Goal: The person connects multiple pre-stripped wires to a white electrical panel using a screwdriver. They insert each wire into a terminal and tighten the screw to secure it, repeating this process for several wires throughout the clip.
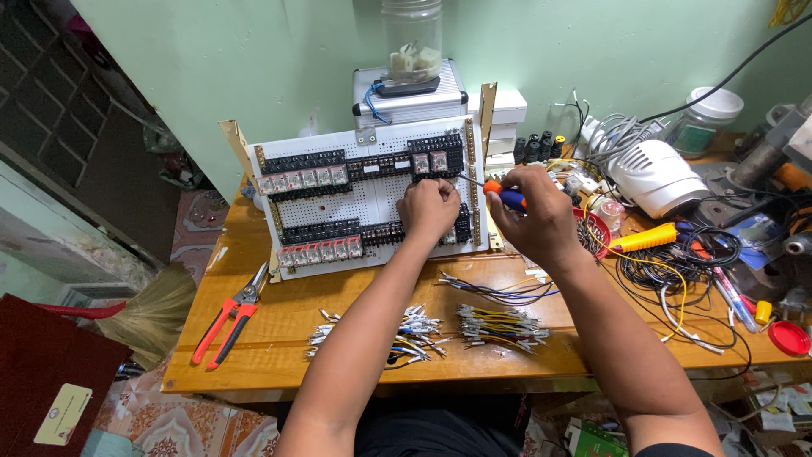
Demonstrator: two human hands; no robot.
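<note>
One orange-and-blue-handled screwdriver [505, 197] sits pinched in the right hand [534, 213]; the left hand [429, 207], fingers curled shut, touches one white perforated relay panel [372, 203]; two wire bundles [423, 328] lie near.

At a cluttered wooden workbench [279, 338], the right hand [534, 216] gripped an orange-and-blue screwdriver [499, 194] against a propped white relay panel [372, 199] while the left hand [429, 207] pressed its terminals.

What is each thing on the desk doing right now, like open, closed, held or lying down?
Screwdriver: held in right hand, tip at the panel.
Left hand: curled against the white relay panel.
Relay panel: propped up, tilted back.
Red-handled cutters: lying flat, handles spread.
Cut wires: lying in loose bundles.
Jar: standing upright.
</note>
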